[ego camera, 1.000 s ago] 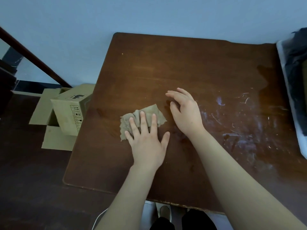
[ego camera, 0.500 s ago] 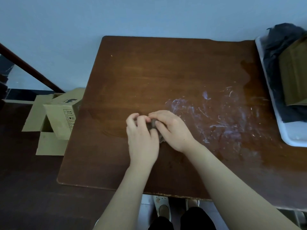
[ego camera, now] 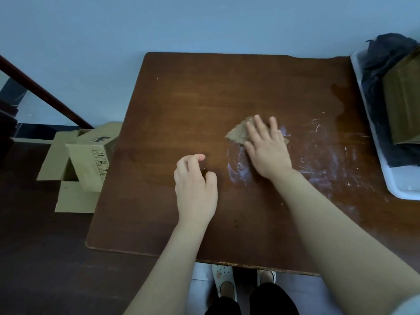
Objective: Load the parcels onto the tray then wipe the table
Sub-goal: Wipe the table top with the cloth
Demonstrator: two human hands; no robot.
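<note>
My right hand lies flat on a crumpled beige cloth, pressing it onto the brown wooden table just right of centre. White smears cover the table's right half around the cloth. My left hand hovers over the table's middle with fingers loosely curled and nothing in it. At the right edge a white tray holds a dark-wrapped parcel and a brown cardboard parcel.
An open cardboard box with spread flaps stands on the dark floor left of the table. A dark handrail slants across the blue wall. My feet in white shoes show below the table's near edge.
The cloth passed from under my left hand, through both hands bunching it, to my right hand, which slid it rightward onto the smears. My left hand let go and drew back.
</note>
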